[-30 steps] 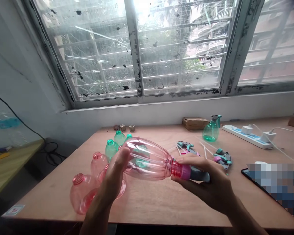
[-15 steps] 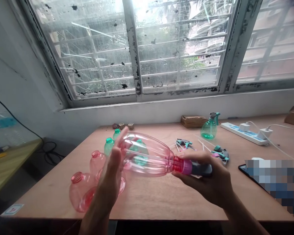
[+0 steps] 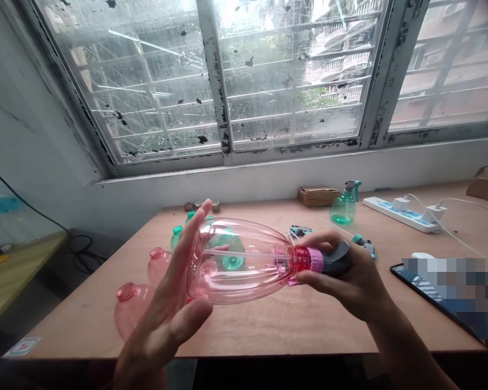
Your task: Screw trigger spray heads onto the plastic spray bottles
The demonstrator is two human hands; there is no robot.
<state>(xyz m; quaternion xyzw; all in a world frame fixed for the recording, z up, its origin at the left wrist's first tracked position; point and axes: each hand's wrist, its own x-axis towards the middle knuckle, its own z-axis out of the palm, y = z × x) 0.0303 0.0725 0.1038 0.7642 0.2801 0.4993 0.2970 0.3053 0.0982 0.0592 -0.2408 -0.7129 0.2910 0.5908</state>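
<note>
A clear pink spray bottle (image 3: 248, 276) lies sideways in the air between my hands, its neck to the right. My right hand (image 3: 358, 287) is closed around the dark grey spray head (image 3: 336, 259), thumb and fingers close to its pink collar (image 3: 316, 260). The collar sits at the red-looking threaded neck, and a thin tube runs inside the bottle. My left hand (image 3: 166, 303) is at the base with palm toward it, fingers stretched and thumb spread apart. Behind it stand pink bottles without heads (image 3: 132, 309) and green ones (image 3: 177, 236), partly hidden.
Loose spray heads (image 3: 301, 231) lie beyond my right hand. A green spray bottle (image 3: 344, 208) with its head on stands near a cardboard box (image 3: 319, 196). To the right are a white power strip (image 3: 402, 216) with chargers and a dark-edged device (image 3: 418, 295), partly blurred out.
My left hand has opened wider at the base, thumb now spread toward me. The spray head has turned in my right hand, its grey part now pointing up. The view has shifted slightly.
</note>
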